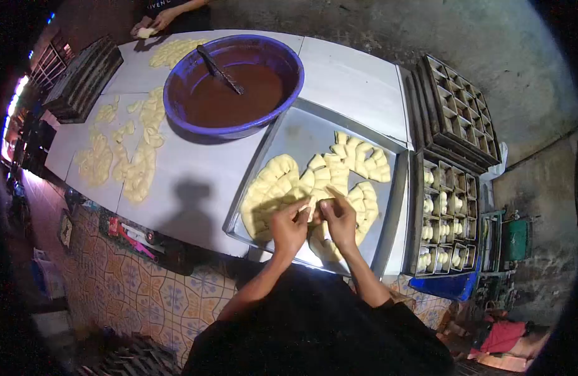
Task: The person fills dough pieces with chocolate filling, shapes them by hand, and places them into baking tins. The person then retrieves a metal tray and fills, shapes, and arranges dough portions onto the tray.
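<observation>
My left hand (290,230) and my right hand (340,224) are close together above a metal tray (250,188). Between their pinched fingertips is a small piece of pale dough (312,207). Cut pieces of pale yellow dough (278,178) lie in joined rows on the tray, below and around both hands. More dough rows (369,164) lie toward the tray's far right side. My fingers partly cover the piece that they hold.
Beyond the tray stands a purple basin (170,103) of brown filling with a dark utensil. Dough lumps (138,169) lie on the white table (223,156). Divided moulds (449,216) at right hold dough pieces; others (461,103) are stacked behind. A co-worker's hands (156,24) hold dough at top left.
</observation>
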The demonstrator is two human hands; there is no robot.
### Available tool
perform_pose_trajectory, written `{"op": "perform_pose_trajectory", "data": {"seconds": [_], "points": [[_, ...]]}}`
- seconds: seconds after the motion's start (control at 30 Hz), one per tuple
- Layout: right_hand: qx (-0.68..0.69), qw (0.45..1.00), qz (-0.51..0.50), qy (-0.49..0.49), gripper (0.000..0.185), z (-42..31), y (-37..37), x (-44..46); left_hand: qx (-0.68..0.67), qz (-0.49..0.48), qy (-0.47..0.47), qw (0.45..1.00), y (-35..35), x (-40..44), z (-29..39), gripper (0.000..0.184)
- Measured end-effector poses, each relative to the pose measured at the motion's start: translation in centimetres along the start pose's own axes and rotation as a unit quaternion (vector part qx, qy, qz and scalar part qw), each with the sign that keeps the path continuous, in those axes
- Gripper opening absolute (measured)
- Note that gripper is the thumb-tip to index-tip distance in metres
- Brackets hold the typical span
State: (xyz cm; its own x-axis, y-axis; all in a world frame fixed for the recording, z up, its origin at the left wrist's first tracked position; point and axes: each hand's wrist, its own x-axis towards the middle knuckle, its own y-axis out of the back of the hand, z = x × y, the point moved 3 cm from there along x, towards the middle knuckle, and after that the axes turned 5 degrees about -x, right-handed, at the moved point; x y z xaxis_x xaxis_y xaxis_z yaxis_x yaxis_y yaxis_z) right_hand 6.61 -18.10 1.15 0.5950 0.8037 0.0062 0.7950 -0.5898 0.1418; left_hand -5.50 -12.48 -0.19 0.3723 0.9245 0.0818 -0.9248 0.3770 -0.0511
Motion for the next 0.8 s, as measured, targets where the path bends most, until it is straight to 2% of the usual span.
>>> {"op": "perform_pose_trajectory", "data": {"seconds": [0.03, 0.07, 0.13, 0.17, 0.23, 0.3, 0.37, 0.4, 0.47, 0.5, 0.53, 0.57, 0.63, 0.67, 0.77, 0.8], "points": [[0.035, 0.999, -0.036, -0.020, 0.026, -0.1, 0.5, 0.2, 0.061, -0.024, -0.021, 0.998, 0.3, 0.0, 0.3, 0.036], [-0.034, 0.998, -0.059, 0.018, 0.022, 0.2, 0.7, 0.3, 0.043, -0.057, 0.008, 0.997, 0.3, 0.1, 0.0, 0.030], [-0.161, 0.980, -0.091, 0.069, 0.013, -0.7, 1.2, 0.2, -0.103, -0.043, 0.094, 0.989, 0.1, 0.2, -0.4, 0.027], [-0.098, 0.988, -0.103, 0.058, 0.013, 0.1, 1.5, -0.2, -0.173, -0.037, 0.135, 0.975, 0.0, 0.3, -0.6, 0.025], [-0.145, 0.960, -0.167, 0.171, 0.019, -0.4, 1.9, -0.6, -0.394, -0.059, 0.266, 0.878, -0.2, 0.3, -1.3, 0.026], [-0.152, 0.962, -0.168, 0.153, 0.028, -1.1, 2.1, -1.0, -0.467, -0.060, 0.323, 0.821, -0.1, -0.1, -1.3, 0.032], [-0.156, 0.962, -0.148, 0.167, 0.032, -0.5, 2.5, -0.9, -0.474, -0.123, 0.317, 0.812, 0.7, -0.5, -2.0, 0.035], [-0.208, 0.941, -0.126, 0.233, 0.021, -0.9, 2.8, -0.5, -0.477, -0.155, 0.313, 0.806, 0.7, -0.5, -2.2, 0.037], [-0.104, 0.972, -0.160, 0.134, 0.019, -0.2, 3.1, 0.3, -0.253, -0.192, 0.224, 0.921, 0.4, -0.6, 0.7, 0.039], [-0.051, 0.979, -0.176, 0.084, 0.018, 0.1, 3.1, 0.7, -0.133, -0.205, 0.173, 0.954, 0.4, -0.6, 1.8, 0.040], [-0.046, 0.974, -0.211, 0.072, 0.014, -0.7, 3.0, 1.0, -0.091, -0.167, 0.094, 0.977, 0.5, -0.4, 1.2, 0.036], [0.000, 0.977, -0.189, 0.101, 0.015, -1.0, 2.8, 1.2, -0.101, -0.147, 0.091, 0.980, 0.6, -0.4, 0.5, 0.033], [0.066, 0.992, -0.100, 0.048, 0.019, 0.1, 2.6, 1.9, -0.122, -0.108, 0.083, 0.983, 0.9, 0.0, 0.2, 0.028], [0.085, 0.990, -0.103, 0.044, 0.018, 0.3, 2.4, 2.2, -0.125, -0.104, 0.071, 0.984, 1.0, 0.3, 1.4, 0.021], [-0.024, 0.985, -0.154, 0.070, 0.021, -0.9, 1.1, 2.0, -0.060, -0.123, 0.074, 0.988, 1.3, 1.4, 0.2, 0.019], [-0.131, 0.963, -0.170, 0.164, 0.023, -2.0, 0.5, 2.0, -0.081, -0.070, 0.064, 0.992, 1.2, 1.6, 0.1, 0.018]]}}
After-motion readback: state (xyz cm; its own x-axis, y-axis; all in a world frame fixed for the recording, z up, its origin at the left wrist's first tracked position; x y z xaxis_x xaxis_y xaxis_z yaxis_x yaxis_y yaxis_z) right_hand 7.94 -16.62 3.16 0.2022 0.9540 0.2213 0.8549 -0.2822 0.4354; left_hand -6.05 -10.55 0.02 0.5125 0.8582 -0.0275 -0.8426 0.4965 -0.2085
